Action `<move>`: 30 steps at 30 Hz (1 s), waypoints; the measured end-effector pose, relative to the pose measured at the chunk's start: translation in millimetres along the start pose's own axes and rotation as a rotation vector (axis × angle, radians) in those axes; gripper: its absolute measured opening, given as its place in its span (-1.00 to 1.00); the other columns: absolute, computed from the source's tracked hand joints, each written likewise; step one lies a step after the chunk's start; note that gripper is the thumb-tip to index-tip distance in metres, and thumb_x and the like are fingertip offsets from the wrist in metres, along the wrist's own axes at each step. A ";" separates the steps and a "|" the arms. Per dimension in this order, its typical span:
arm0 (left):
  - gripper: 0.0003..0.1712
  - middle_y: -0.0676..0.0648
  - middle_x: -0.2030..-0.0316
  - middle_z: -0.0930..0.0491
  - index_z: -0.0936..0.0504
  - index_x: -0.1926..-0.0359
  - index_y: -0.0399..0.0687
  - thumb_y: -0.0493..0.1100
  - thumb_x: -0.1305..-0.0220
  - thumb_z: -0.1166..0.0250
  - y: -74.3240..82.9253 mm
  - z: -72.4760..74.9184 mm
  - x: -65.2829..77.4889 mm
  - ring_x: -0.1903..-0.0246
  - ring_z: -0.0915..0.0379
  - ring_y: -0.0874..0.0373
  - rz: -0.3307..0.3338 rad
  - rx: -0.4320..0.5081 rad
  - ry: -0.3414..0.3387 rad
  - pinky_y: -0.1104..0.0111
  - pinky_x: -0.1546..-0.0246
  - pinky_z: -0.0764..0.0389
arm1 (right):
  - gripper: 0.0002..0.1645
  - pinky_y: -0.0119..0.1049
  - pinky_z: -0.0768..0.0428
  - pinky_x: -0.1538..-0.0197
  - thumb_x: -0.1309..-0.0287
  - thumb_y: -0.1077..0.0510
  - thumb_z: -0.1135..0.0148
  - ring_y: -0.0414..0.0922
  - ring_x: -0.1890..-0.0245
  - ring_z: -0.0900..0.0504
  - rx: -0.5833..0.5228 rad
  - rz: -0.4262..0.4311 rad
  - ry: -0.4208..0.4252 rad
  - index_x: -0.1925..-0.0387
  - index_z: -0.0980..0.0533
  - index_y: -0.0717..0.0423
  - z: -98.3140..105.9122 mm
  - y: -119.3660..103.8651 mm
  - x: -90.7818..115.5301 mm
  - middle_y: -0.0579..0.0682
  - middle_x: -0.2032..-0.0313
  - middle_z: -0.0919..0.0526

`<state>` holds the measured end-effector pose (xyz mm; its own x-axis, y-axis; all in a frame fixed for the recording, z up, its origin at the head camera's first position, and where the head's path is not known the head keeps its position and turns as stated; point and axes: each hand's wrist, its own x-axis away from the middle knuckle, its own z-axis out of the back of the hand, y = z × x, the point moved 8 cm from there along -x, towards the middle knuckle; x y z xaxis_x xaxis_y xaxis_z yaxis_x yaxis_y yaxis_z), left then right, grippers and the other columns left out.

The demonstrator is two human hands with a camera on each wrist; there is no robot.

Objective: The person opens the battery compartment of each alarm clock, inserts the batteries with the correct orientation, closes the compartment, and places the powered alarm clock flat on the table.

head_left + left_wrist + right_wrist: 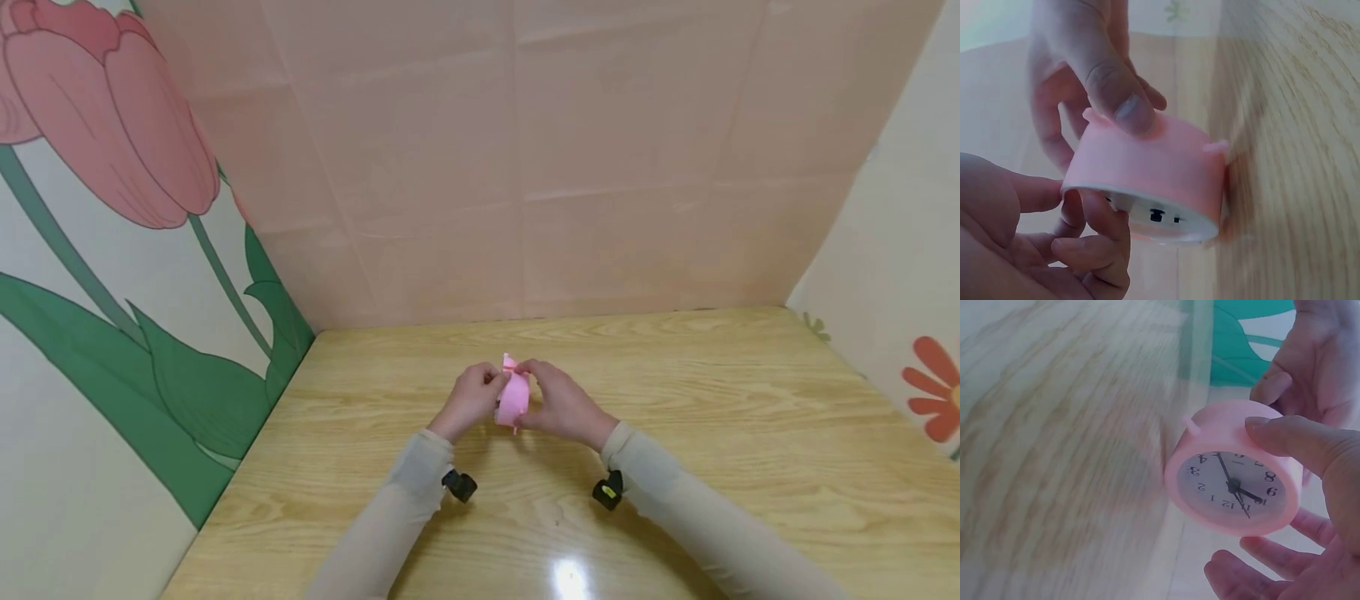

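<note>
A small round pink alarm clock (514,400) is held between both hands over the middle of the table, seen nearly edge-on in the head view. My right hand (562,404) grips the case, its thumb (1135,115) lying across the pink side. Curled fingers of my left hand (474,396) pinch at the rim and white back (1188,226), where small dark parts show; fingers partly hide this back. In the right wrist view the white dial (1207,487) has black numerals and hands, and appears upside down. Small pink feet stick out from the case.
The wood-grain table (750,417) spreads around both arms. Behind it hangs a creased pinkish backdrop (600,167). Side walls carry a large tulip picture (120,108) on the left and a red flower (933,387) on the right. Each wrist wears a small black camera (459,485).
</note>
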<state>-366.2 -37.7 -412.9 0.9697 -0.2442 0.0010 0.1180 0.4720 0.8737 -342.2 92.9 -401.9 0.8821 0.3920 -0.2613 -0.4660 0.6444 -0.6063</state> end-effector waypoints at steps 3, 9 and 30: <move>-0.70 -0.10 0.36 -0.55 -0.56 0.27 -0.20 -0.06 -0.51 -0.09 -2.3 0.2 -0.2 0.30 -0.56 -0.10 0.000 0.033 -0.006 0.40 0.44 -0.48 | -0.17 0.12 -0.52 -0.18 0.12 0.13 -0.60 0.09 -0.19 -0.52 -0.025 -0.021 -0.015 -0.22 -0.42 0.08 -1.3 4.4 -0.4 0.08 -0.17 -0.56; -0.68 -0.08 0.38 -0.51 -0.56 0.29 -0.20 -0.05 -0.51 -0.10 -5.8 -0.4 -0.6 0.30 -0.55 -0.11 0.013 0.070 -0.013 0.40 0.44 -0.44 | -0.17 0.05 -0.54 -0.17 0.07 0.12 -0.59 0.10 -0.19 -0.50 -0.080 -0.053 -0.042 -0.25 -0.40 0.08 -2.6 10.3 -0.8 0.06 -0.19 -0.54; -0.67 -0.05 0.35 -0.50 -0.57 0.27 -0.19 -0.02 -0.51 -0.11 -13.9 -2.9 -3.0 0.28 -0.52 -0.06 0.042 0.142 -0.021 0.39 0.41 -0.47 | 0.09 0.05 -0.54 -0.13 0.09 -0.02 -0.61 0.13 -0.09 -0.54 -0.258 -0.198 -0.161 -0.40 -0.19 0.05 -18.9 38.8 0.5 0.20 -0.20 -0.47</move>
<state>-370.1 -41.1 -426.4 0.9684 -0.2448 0.0480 0.0443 0.3581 0.9326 -358.5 105.7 -439.7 0.9215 0.3882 -0.0106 -0.2365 0.5393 -0.8083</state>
